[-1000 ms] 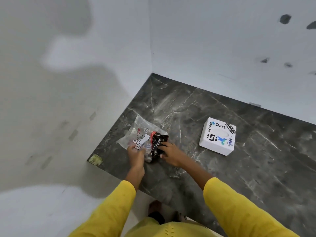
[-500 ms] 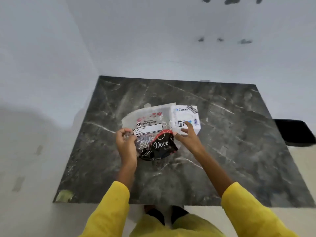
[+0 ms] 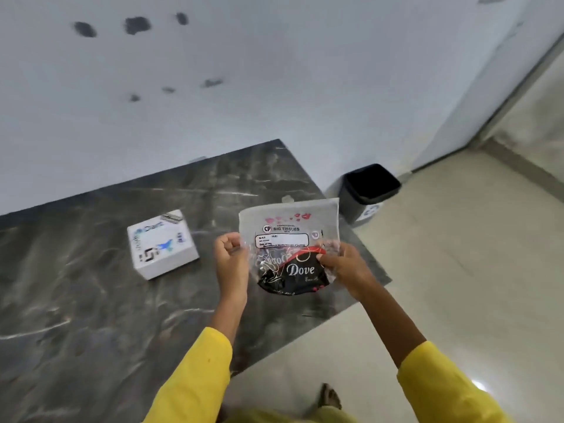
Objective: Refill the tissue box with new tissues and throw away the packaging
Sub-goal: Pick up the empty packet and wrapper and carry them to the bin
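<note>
We hold the wrapper [image 3: 288, 239] up by its edges, near the bin [image 3: 367, 190].
Left hand [image 3: 230, 257] and right hand [image 3: 341, 265] pinch it closed-fingered (thin film); a loose pinch could drop it short of the bin.

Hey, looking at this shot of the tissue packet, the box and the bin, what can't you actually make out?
All in the head view:
- Tissue packet: small label print, too fine to read; contents, masked by printed plastic.
- White tissue box: logos smeared by motion blur; whether it is empty, since its inside is hidden.
- Black bin: its inside is too dark.
- Left hand and right hand: fingertips hidden behind the packet.
</note>
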